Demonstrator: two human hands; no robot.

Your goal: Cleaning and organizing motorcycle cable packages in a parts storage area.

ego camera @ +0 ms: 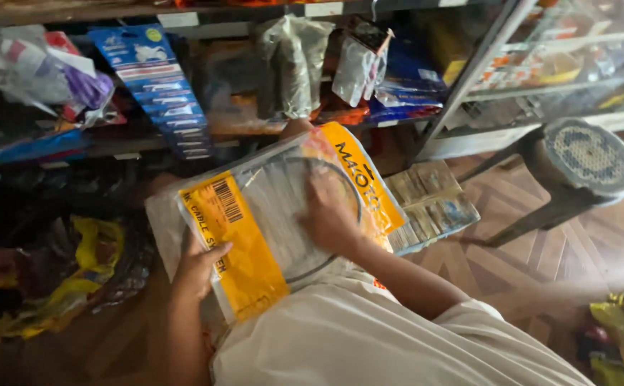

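Head view: a flat clear plastic packet (283, 214) with yellow bands at both ends and a coiled cable inside lies tilted on the person's lap, before cluttered shelves (183, 136). The left hand (199, 264) grips its lower-left yellow edge, thumb on top. The right hand (330, 214) lies flat, fingers spread, on the clear middle. A stool (587, 161) stands well apart.

The packet (283, 214) is clear plastic with yellow-orange bands at both ends, black print and a black barcode, a grey coil showing through. Above it hangs a blue card strip (158, 86); right of it a stool (589, 159) with a pale dotted seat stands on brown herringbone floor (512, 271).
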